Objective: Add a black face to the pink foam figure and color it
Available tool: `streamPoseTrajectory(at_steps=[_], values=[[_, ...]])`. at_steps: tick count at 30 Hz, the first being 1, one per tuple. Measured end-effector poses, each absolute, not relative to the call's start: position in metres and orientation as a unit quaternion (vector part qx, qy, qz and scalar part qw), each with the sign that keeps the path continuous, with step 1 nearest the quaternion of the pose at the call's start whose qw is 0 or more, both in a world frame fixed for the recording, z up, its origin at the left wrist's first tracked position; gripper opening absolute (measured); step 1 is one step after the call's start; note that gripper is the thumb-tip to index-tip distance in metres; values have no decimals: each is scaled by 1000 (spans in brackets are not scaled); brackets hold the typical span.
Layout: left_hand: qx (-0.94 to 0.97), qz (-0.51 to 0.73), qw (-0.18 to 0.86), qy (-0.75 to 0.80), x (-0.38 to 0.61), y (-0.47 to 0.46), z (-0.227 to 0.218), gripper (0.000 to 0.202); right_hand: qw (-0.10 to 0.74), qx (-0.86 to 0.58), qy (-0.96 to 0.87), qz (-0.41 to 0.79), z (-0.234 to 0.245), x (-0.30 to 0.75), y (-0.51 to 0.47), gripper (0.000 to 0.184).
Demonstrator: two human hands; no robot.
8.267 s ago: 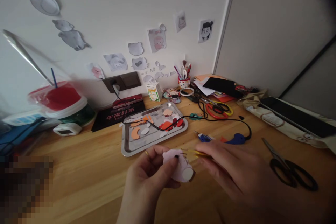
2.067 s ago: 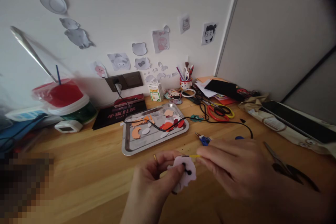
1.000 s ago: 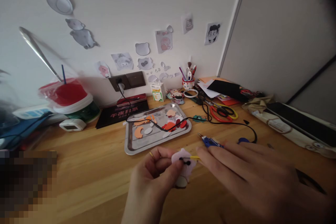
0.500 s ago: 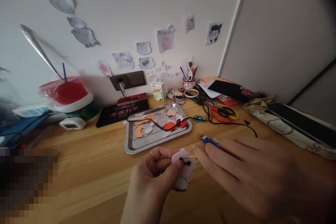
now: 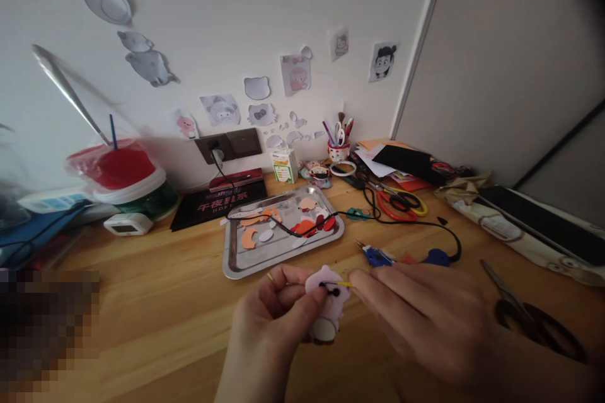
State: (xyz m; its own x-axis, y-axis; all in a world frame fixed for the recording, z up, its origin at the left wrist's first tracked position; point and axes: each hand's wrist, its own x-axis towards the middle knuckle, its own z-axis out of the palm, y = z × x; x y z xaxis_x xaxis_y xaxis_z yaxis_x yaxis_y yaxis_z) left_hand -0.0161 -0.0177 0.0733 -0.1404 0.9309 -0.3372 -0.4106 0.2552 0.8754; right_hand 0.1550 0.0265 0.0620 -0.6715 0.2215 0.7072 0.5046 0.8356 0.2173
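Note:
My left hand (image 5: 274,321) pinches a small pale pink cut-out figure (image 5: 326,305) between thumb and fingers, just above the wooden desk (image 5: 155,302). A tiny black piece sits on the figure's upper face. My right hand (image 5: 425,321) is closed on thin yellow tweezers (image 5: 345,284), whose tip touches the figure near the black piece. Both hands are in front of a metal tray (image 5: 246,261).
The metal tray holds orange, red and white foam cut-outs. A black cable (image 5: 401,221) crosses it toward a blue tool (image 5: 378,257). Black scissors (image 5: 529,315) lie at right, red and yellow scissors (image 5: 401,201) behind. A red-lidded tub (image 5: 127,179) stands at left.
My right hand has drawn back slightly, uncovering the blue tool and the black scissors. The tweezers' tip stays at the figure, which my left hand keeps holding.

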Motion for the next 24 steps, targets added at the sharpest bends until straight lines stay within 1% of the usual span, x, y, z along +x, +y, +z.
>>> streamPoseTrajectory(at_steps=[6, 10, 14, 17, 20, 24], values=[[250, 526, 659, 476, -12, -20, 71, 21, 382, -266, -874, -143, 62, 156, 27, 10], [247, 544, 644, 479, -13, -19, 73, 21, 356, -239, -895, -123, 73, 164, 26, 14], [252, 542, 630, 496, -14, -18, 75, 22, 324, -201, -908, -175, 83, 173, 26, 20], [261, 536, 614, 517, -13, -19, 78, 21, 285, -184, -915, -217, 94, 175, 25, 26], [279, 526, 583, 554, -13, -21, 80, 20, 248, -163, -926, -232, 106, 175, 24, 36], [302, 505, 560, 583, -13, -22, 80, 20, 240, -148, -929, -238, 115, 171, 24, 37]])
